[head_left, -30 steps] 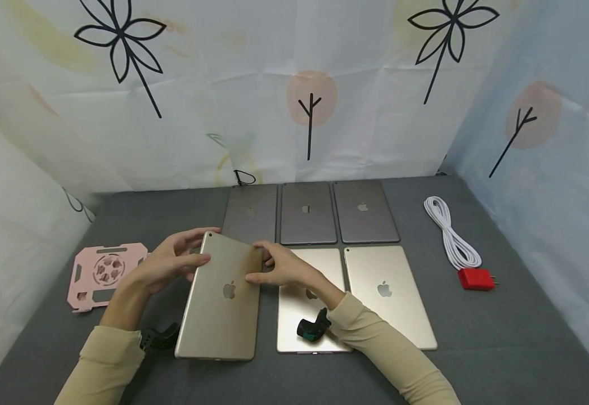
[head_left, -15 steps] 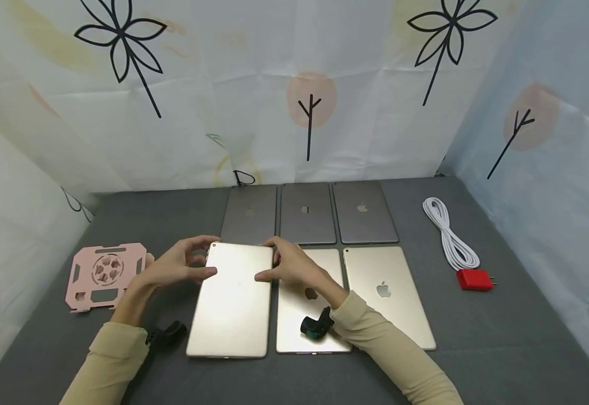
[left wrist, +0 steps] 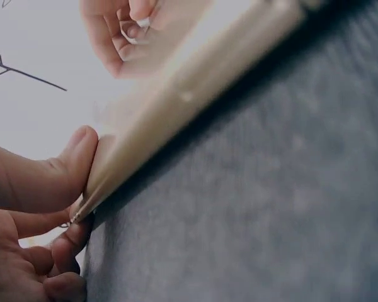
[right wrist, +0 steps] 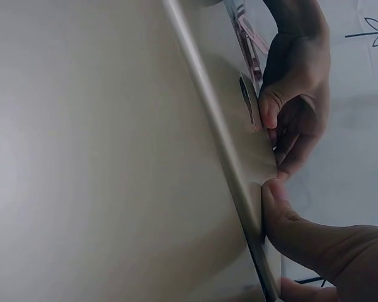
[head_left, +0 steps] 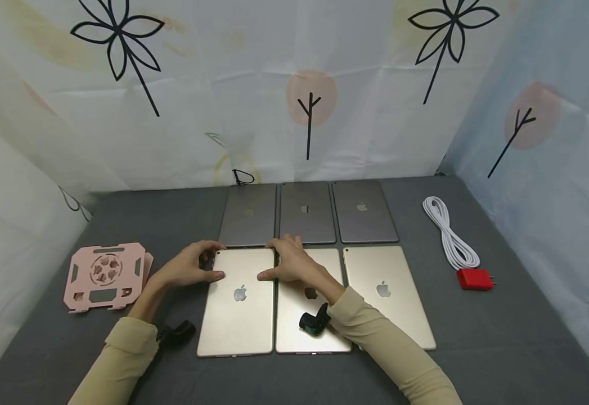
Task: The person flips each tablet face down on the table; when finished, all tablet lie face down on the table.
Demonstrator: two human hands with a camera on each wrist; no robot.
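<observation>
A gold tablet [head_left: 238, 326], back up with its apple logo showing, lies at the left end of the front row in the head view. My left hand [head_left: 188, 267] pinches its upper left edge, thumb on the back. At the upper right corner my right hand [head_left: 291, 261] holds it, thumb [right wrist: 277, 204] on the back in the right wrist view. The left wrist view shows the tablet's side edge [left wrist: 183, 97] close to the cloth. Right alongside lies a second gold tablet [head_left: 296, 320], partly hidden under my right wrist. A third gold tablet [head_left: 390, 309] is beyond it.
Three dark grey tablets, left [head_left: 250, 216], middle [head_left: 308, 219] and right [head_left: 367, 219], form the back row. Far left is a pink cut-out plate-like piece [head_left: 132, 275]. A white coiled cable [head_left: 448, 230] and red charger plug [head_left: 475, 279] lie right, on grey cloth [head_left: 507, 349].
The gold tablet came down from a tilted, raised position to lie flat, shifting right until it sits beside the middle gold one. Both hands moved with it, the left further right.
</observation>
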